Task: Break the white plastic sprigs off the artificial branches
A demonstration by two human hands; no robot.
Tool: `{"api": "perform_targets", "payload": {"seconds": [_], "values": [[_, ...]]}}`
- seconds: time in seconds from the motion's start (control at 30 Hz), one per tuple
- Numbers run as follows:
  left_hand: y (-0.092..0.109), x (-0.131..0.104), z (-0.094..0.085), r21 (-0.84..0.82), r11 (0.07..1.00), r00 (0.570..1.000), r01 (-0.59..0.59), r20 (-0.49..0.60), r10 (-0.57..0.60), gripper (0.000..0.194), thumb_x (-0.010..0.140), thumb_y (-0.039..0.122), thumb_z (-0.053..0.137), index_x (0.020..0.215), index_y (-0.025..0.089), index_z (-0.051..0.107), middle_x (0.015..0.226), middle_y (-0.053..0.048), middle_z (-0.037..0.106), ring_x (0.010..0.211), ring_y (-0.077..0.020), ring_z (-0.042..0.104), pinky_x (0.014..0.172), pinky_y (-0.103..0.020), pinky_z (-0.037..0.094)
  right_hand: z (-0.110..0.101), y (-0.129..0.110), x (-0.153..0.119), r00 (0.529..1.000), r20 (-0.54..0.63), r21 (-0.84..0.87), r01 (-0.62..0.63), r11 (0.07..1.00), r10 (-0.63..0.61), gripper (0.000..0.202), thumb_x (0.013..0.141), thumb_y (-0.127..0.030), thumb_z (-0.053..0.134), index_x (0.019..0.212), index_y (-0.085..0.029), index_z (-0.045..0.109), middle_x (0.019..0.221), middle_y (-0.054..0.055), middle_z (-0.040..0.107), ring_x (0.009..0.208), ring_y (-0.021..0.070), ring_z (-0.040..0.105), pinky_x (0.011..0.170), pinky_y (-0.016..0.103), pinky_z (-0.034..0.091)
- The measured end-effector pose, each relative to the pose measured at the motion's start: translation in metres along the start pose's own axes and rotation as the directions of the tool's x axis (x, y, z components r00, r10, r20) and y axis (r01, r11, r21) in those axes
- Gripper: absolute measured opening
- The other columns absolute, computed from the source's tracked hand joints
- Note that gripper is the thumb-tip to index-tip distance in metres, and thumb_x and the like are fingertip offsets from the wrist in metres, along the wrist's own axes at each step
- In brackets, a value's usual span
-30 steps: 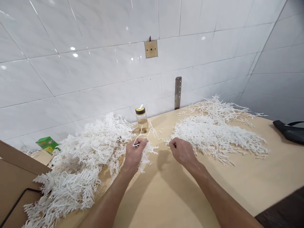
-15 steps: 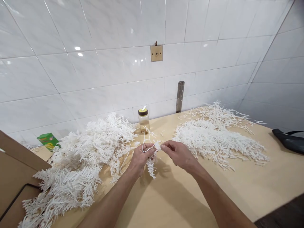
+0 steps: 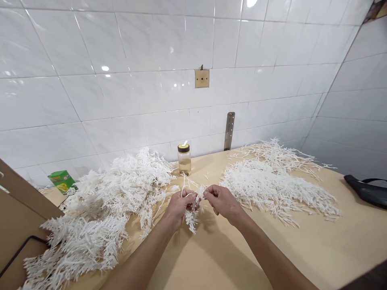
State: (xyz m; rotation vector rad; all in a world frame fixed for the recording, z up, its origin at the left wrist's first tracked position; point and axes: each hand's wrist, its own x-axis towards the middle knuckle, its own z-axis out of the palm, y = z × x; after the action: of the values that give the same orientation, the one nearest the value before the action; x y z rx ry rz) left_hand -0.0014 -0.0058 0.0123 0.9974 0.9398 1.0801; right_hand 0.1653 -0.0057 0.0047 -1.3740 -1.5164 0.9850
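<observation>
Over the middle of the table, my left hand (image 3: pixel 179 205) is closed around a white artificial branch (image 3: pixel 191 222). Its bare stem loops up past the thumb, and a feathery tuft hangs below the fingers. My right hand (image 3: pixel 222 200) pinches at the white leafy tip on the branch's right side, thumb and forefinger together. The fingers hide just where they meet it. To the left lies a big heap of white feathery sprigs (image 3: pixel 99 217). A flatter pile of similar sprigs (image 3: pixel 272 185) spreads on the right, with thin bare-looking stems (image 3: pixel 284 155) behind it.
A clear jar (image 3: pixel 184 161) with a dark-rimmed yellow lid stands near the tiled wall. A metal strip (image 3: pixel 229 131) leans there. A green box (image 3: pixel 62 181) and brown cardboard (image 3: pixel 27 217) are at left; a black object (image 3: pixel 367 191) sits at the right edge of the table (image 3: pixel 223 257).
The view has tilted slightly upward, so everything sits a little lower. Both hands stay together on the branch, with the right fingers still at its tip.
</observation>
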Motion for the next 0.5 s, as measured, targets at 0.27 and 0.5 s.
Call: {"api": "perform_targets", "payload": {"seconds": [0.27, 0.5], "values": [[-0.007, 0.010, -0.008, -0.104, 0.994, 0.994, 0.043, -0.094, -0.053, 0.024, 0.062, 0.031, 0.075, 0.074, 0.016, 0.060, 0.063, -0.002, 0.063, 0.051, -0.0112, 0.052, 0.049, -0.024, 0.038, 0.011, -0.003, 0.005, 0.995, -0.091, 0.219, 0.050, 0.974, -0.030, 0.016, 0.083, -0.034, 0.054, 0.076, -0.020, 0.051, 0.056, -0.007, 0.055, 0.038, 0.0088, 0.051, 0.043, 0.022, 0.040], [0.003, 0.001, -0.013, 0.122, 0.992, 0.989, -0.035, 0.149, 0.017, 0.037, 0.065, 0.042, 0.079, 0.087, 0.017, 0.065, 0.075, -0.003, 0.064, 0.066, -0.0149, 0.057, 0.060, -0.025, 0.040, 0.015, 0.004, -0.001, 0.966, -0.130, -0.013, 0.222, 0.975, -0.221, 0.017, 0.089, -0.035, 0.050, 0.084, -0.020, 0.054, 0.063, -0.002, 0.061, 0.046, 0.0121, 0.057, 0.047, 0.024, 0.045]]}}
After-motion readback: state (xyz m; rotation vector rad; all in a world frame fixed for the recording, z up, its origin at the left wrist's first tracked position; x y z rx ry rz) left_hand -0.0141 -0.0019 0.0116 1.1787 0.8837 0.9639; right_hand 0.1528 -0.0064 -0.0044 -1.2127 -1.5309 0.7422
